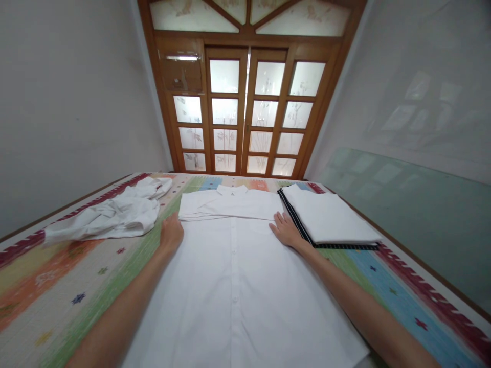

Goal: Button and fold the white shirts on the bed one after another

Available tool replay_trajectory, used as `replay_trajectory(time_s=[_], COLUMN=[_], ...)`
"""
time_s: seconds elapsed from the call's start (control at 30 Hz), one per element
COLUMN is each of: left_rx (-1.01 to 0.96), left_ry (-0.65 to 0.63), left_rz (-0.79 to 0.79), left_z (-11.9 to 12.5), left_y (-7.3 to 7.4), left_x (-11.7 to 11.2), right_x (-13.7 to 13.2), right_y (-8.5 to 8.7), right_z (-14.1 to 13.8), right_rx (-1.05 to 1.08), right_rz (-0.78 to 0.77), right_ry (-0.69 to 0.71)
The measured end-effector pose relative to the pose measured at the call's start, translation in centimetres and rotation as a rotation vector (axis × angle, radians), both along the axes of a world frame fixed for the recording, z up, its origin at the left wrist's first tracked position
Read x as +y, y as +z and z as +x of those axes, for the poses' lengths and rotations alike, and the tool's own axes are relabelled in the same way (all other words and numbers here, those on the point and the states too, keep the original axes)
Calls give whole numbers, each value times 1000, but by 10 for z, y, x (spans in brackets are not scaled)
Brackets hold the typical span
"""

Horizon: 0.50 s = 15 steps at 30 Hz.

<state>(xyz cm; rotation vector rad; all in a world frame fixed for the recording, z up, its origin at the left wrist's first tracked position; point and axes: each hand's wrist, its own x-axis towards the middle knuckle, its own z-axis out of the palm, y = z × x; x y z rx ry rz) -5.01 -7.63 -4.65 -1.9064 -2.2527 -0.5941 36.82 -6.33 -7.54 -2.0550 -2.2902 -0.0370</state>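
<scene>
A white button-up shirt (pixel 233 276) lies flat on a colourful striped mat (pixel 76 286), collar at the far end and its sleeves folded across the chest. My left hand (pixel 171 232) rests on the shirt's left edge with the fingers curled under, at the folded sleeve. My right hand (pixel 286 229) lies flat and open on the shirt's right edge, fingers stretched toward the sleeve fold.
A crumpled white garment (pixel 115 212) lies at the left on the mat. A folded white stack with a dark striped border (pixel 330 220) sits at the right, close to my right hand. Wooden glass-paned doors (pixel 249 112) stand beyond the mat. Walls close in on both sides.
</scene>
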Motion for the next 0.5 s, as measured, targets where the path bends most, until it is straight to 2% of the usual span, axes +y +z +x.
replay_trajectory(time_s=[0.27,0.5], left_rx=[-67,22], left_ry=[41,30], left_rz=[-132,-179], left_z=[-21,-20], left_y=[17,17], left_x=[-6,-21], right_x=[-5,-7], right_y=[8,5], right_z=[-7,-8], right_rx=[-21,-23], right_rz=[-10,-13], right_ry=[-13,15])
